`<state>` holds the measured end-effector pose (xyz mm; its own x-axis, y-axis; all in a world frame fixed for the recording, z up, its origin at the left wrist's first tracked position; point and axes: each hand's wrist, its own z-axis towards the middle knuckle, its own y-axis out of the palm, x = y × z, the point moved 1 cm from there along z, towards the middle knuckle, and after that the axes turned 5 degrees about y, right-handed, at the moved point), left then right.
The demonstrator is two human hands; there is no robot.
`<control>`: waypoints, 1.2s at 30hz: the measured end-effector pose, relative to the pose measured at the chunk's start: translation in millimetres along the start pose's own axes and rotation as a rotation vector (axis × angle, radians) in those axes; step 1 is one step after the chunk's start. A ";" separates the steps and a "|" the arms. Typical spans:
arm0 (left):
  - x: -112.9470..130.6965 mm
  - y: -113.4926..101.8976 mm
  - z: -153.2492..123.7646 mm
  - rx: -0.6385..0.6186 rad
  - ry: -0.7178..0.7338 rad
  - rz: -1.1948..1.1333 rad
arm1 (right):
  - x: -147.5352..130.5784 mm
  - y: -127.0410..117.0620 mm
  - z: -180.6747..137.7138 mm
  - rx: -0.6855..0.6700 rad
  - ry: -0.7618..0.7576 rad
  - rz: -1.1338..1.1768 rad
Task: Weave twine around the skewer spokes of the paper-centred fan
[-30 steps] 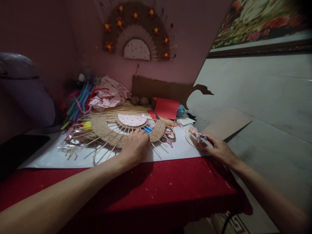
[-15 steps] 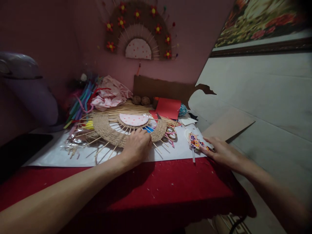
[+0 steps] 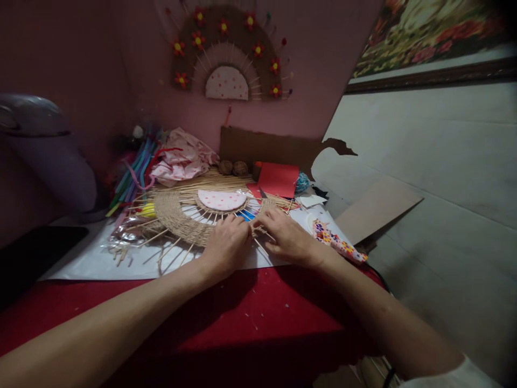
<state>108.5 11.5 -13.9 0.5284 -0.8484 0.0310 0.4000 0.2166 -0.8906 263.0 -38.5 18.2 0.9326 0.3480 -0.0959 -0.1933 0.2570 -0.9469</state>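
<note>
Apparently, left hand (image 3: 228, 241) and right hand (image 3: 288, 233) rest curled at the woven band (image 3: 172, 220), exact grip hidden; uneven pressure could snap its thin sticks (image 3: 186, 254).

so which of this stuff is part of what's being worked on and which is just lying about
Likely part of the work:
woven half-ring, where the left grip and right grip are
thin sticks sticking out from it
spotted half-disc

Seemingly just lying about:
red sheet
blue yarn
torn cardboard
crumpled cloth
</note>
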 end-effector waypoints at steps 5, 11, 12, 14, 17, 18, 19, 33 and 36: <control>2.1 -1.8 0.2 0.008 -0.014 -0.015 | 6.0 13.1 6.2 0.072 -0.118 -0.042; 2.3 -1.5 0.5 -0.016 -0.007 -0.041 | 7.7 23.6 2.5 0.164 -0.165 0.019; 2.4 -1.1 0.6 -0.015 -0.005 -0.044 | 8.2 24.4 1.5 0.164 -0.156 0.029; 3.1 -0.2 0.6 -0.007 -0.005 -0.051 | 9.0 25.0 -0.4 0.164 -0.129 0.048; 3.7 0.0 0.3 0.004 -0.012 -0.067 | 9.5 25.1 -2.7 0.168 -0.104 0.081; 3.6 -0.1 0.1 0.004 -0.010 -0.084 | 9.5 25.1 -3.3 0.172 -0.107 0.089; 3.2 -0.4 -0.2 0.002 -0.005 -0.107 | 9.4 25.2 -3.8 0.179 -0.113 0.095; 3.4 0.0 -2.4 0.063 -0.039 -0.130 | 7.6 25.0 -9.4 0.247 -0.094 0.152; 4.6 1.7 -3.2 0.049 -0.020 -0.085 | 6.9 24.8 -9.6 0.250 -0.096 0.151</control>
<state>109.2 6.4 -16.7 0.5057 -0.8550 0.1150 0.4799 0.1680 -0.8611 267.5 -38.3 -8.9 0.8567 0.4799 -0.1894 -0.4079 0.4054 -0.8180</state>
